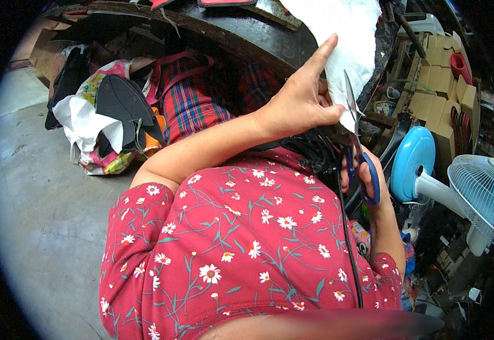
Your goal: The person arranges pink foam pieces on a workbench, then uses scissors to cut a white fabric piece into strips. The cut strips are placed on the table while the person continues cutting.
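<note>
My left hand point(301, 99) reaches across with its index finger stretched out. Its thumb and curled fingers grip the edge of a thin white sheet point(352, 42), cloth-like in look. In my right hand point(366, 175) is a pair of scissors point(351, 110) with dark blue handles, the fingers through the loops. The blades point upward and lie against the narrow lower end of the white sheet, close to my left thumb. Whether the blades are parted is hard to make out.
A dark worktable point(264, 42) stands ahead. To the left, a colourful bag point(125, 68) bears black pieces point(123, 105) and a crumpled white cloth point(88, 124). On the right are a white fan point(476, 187) with a blue base point(414, 161) and cardboard boxes point(434, 116).
</note>
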Tool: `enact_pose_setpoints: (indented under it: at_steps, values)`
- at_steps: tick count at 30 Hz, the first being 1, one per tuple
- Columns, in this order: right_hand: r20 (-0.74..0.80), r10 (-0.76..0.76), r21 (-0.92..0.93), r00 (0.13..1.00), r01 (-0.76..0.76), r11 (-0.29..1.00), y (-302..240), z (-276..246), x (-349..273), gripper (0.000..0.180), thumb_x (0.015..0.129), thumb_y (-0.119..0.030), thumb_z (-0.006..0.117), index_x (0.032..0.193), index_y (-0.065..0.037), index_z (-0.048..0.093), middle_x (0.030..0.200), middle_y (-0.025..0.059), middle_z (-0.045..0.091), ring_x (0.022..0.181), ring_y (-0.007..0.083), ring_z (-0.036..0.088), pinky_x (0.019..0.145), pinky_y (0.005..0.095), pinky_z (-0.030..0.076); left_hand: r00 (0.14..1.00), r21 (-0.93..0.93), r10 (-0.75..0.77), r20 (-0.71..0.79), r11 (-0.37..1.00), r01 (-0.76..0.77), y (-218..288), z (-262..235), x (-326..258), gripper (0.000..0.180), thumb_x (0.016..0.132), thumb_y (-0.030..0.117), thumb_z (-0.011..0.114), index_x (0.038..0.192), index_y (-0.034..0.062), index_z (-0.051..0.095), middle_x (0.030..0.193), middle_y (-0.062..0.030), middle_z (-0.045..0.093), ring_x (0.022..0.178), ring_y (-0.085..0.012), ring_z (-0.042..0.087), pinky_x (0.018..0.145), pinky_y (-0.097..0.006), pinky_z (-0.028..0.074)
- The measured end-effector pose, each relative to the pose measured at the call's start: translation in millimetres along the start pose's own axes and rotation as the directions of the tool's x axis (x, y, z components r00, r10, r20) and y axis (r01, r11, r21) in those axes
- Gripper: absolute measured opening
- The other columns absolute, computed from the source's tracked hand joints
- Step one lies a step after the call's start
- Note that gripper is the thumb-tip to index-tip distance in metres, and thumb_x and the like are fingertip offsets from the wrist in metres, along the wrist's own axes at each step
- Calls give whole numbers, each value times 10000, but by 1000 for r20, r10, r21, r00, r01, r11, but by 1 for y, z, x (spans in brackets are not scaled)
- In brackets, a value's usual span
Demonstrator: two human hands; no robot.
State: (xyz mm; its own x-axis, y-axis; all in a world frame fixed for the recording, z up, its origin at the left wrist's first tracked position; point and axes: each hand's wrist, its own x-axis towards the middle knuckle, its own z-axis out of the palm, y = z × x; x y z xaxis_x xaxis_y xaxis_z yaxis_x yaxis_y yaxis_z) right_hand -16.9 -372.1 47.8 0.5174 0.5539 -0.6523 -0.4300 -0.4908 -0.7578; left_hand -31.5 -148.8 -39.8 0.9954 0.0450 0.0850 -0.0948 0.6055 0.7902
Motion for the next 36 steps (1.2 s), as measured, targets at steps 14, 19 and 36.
enact_pose_setpoints:
  at_steps: [14, 19, 36]
  values:
    - [-83, 11, 64, 996, -5, 998, 5, 6, -6, 522, 901, -553, 639, 949, -45, 529, 581, 31, 537, 447, 108, 501, 420, 225, 394, 998, 85, 63, 4, 994, -63, -3, -2, -2, 972, 780, -11, 765, 1543, 3, 164, 1206, -135, 553, 893, -127, 616, 734, -257, 540]
    - [-97, 19, 11, 995, -17, 1000, 2, 6, -3, 477, 889, -505, 685, 904, -53, 533, 563, 34, 543, 446, 118, 512, 426, 232, 404, 993, -1, -19, -115, 1000, 19, -2, -17, 9, 890, 807, -85, 724, 1537, 18, 224, 1295, -111, 537, 1152, -170, 554, 955, -305, 496]
    - [-59, 1, 34, 998, 1, 999, -3, 9, 12, 460, 921, -494, 645, 900, -48, 534, 559, 30, 527, 422, 110, 484, 405, 231, 375, 993, 171, 84, -87, 983, -68, 5, -25, 11, 754, 847, -72, 682, 1504, 19, 324, 1363, -126, 465, 1097, -145, 587, 929, -272, 495]
